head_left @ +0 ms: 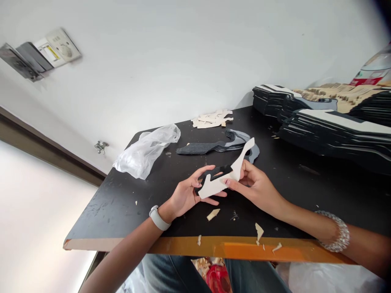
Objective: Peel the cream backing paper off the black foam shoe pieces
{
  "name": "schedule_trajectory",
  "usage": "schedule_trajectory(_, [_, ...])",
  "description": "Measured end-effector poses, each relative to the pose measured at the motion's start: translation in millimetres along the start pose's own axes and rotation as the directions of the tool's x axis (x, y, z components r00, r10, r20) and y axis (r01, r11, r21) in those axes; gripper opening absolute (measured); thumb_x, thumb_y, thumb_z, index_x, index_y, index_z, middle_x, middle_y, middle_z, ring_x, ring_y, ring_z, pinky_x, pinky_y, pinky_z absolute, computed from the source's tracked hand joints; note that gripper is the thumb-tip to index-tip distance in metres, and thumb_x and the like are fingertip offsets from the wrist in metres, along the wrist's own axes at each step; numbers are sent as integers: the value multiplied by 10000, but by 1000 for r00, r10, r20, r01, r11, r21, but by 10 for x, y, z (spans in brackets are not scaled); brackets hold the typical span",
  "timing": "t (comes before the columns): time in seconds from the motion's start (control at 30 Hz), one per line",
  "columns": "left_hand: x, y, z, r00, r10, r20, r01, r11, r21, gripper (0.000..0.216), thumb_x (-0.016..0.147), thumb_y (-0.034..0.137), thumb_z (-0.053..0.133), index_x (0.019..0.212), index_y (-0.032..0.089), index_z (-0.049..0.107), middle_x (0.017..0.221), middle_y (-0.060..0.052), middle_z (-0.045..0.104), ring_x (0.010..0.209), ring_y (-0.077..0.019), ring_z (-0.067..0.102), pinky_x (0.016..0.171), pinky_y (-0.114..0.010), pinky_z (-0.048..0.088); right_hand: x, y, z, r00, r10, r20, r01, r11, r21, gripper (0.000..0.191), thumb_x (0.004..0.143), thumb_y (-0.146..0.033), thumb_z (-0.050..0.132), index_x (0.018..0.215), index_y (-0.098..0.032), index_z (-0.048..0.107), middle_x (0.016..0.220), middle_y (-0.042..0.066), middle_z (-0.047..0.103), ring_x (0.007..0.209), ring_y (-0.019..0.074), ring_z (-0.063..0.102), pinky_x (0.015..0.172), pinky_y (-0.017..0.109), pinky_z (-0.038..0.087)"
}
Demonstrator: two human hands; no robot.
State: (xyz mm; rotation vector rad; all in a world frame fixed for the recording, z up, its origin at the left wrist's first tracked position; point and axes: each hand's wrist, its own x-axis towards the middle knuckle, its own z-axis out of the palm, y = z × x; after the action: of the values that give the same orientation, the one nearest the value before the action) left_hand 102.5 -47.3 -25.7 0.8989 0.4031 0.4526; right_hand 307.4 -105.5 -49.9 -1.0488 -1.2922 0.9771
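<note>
My left hand [182,197] holds the left end of a black cut-out piece [225,168] between thumb and fingers, above the table. Along the front of that piece runs a white shaped strip [211,186], whose narrow end sticks up to the right. Thumb and fingers of my right hand [258,187] pinch the strip near its middle. I cannot tell how much of the strip is attached to the black piece. Just behind my hands lies a small stack of dark grey cut-out pieces [201,147].
Tall stacks of black pieces with white faces [324,134] stand on the right of the black table [100,215]. A crumpled clear plastic bag [143,150] lies at left, a pile of cream strips [210,119] by the wall. Cream scraps [213,214] lie near the front edge.
</note>
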Motion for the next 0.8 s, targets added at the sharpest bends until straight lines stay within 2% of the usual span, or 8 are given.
schedule_trajectory(0.13, [18,-21,-4,999,9,-42,-8,1000,14,494,828,223,415,1321,205,447,1241,-139,601,1004,-365,655,758,-407,553,7,20,-4,998,49,-25,-49,999,-18,336,778,-341,705,714,-230,394,766,-19,617,761,166,642,610,253,488])
schedule_trajectory(0.33, [31,-51,-7,998,16,-58,-14,999,39,442,869,224,414,1309,215,448,1174,-137,637,982,-353,667,738,-401,560,10,47,-25,999,48,-24,-50,994,-95,337,781,-357,695,698,-233,392,727,-21,624,721,167,641,584,255,481])
schedule_trajectory(0.47, [30,-54,-8,997,25,-71,-21,998,56,419,887,217,413,1305,224,451,1193,-133,630,987,-347,667,741,-393,563,16,30,-15,999,46,-20,-48,995,-89,371,787,-353,688,683,-234,353,775,-10,646,744,162,643,586,248,478])
schedule_trajectory(0.8, [24,-52,6,996,30,-82,-23,996,86,407,901,216,393,1305,216,450,1227,-137,609,996,-345,663,749,-389,563,21,25,-8,996,76,-38,-79,992,-95,364,789,-390,682,690,-229,371,798,1,646,744,165,641,587,257,467])
